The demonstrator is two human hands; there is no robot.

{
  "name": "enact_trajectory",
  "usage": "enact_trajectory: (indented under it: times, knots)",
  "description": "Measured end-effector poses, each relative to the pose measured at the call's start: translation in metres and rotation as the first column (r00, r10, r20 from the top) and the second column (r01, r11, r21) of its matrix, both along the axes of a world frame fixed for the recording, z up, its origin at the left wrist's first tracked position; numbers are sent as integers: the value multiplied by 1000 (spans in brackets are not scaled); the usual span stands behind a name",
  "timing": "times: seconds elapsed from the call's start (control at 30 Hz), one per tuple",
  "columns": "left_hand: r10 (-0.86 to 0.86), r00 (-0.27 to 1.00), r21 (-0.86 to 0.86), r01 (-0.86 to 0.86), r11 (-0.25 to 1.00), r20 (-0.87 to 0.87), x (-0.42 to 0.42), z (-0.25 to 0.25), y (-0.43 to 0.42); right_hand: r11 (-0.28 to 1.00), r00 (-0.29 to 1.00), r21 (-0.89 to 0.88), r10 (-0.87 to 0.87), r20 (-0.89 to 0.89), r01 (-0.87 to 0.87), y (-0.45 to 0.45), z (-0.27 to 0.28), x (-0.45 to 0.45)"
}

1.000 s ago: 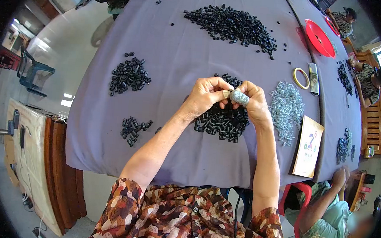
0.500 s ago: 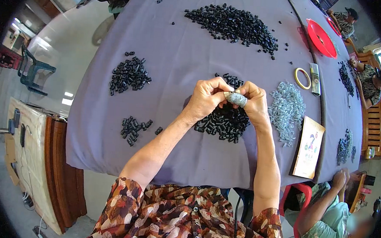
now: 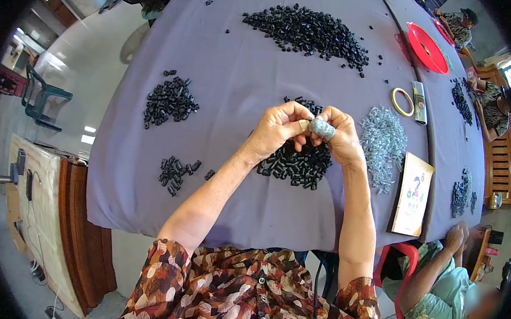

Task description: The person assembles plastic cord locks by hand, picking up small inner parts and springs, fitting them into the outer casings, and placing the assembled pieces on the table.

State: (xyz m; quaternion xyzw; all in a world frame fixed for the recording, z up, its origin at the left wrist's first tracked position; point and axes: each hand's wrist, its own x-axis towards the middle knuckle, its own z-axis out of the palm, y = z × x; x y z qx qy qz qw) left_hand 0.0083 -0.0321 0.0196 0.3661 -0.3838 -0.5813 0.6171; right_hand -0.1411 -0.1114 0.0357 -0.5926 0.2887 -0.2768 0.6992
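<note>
Above a pile of small black cylindrical pieces [image 3: 299, 168], both hands meet with their fingertips together. My left hand [image 3: 278, 129] is closed in a pinch, thumb against forefinger. Facing it, my right hand [image 3: 345, 140] is closed too, and a grey wrapping [image 3: 322, 128] appears to cover its thumb. Whatever lies between the fingertips is too small and too covered to name. Just right of my right hand spreads a pile of small clear pieces [image 3: 383, 147].
More black pieces lie in a large far heap [image 3: 310, 34] and two smaller left-hand heaps [image 3: 170, 100]. On the right are a booklet [image 3: 413, 195], a yellow tape roll [image 3: 402, 102] and a red plate [image 3: 427, 48]. A person in green [image 3: 440, 299] sits at right.
The grey-wrapped thumb has turned so its rounded end faces more toward me. Both hands stay pinched over the same pile, and the whole view has shifted slightly.
</note>
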Motion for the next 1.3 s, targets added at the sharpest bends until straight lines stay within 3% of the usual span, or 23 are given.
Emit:
enact_trajectory:
  times: [0.2, 0.63, 0.83, 0.93, 1.03, 1.13, 1.23, 1.3]
  knots:
    - [48, 992, 0, -48, 999, 121, 1, -5, -2, 997, 999, -72, -23, -46, 19, -1, -3, 1]
    - [83, 994, 30, -85, 996, 66, 2, -7, -2, 970, 986, -230, -115, -124, 84, 0, -6, 4]
    - [81, 994, 6, -82, 997, 73, 4, -4, -1, 956, 988, -256, -154, -31, 141, 9, -5, 11]
    - [76, 996, -5, -75, 997, 48, 3, -6, -3, 925, 974, -333, -217, -73, 181, 12, -4, 12]
    - [48, 998, -21, -49, 999, -45, 4, -10, -4, 841, 957, -488, -288, -37, 235, 17, -7, 14]
    - [25, 993, -28, -28, 999, -117, 4, -11, -4, 675, 943, -696, -334, 8, 245, 24, 2, 17]
    - [17, 989, -27, -21, 999, -146, 4, -10, -3, 534, 935, -807, -350, 59, 252, 24, 3, 19]
    - [7, 987, -29, -12, 1000, -158, 5, -9, -3, 525, 932, -818, -360, 37, 235, 24, 3, 18]
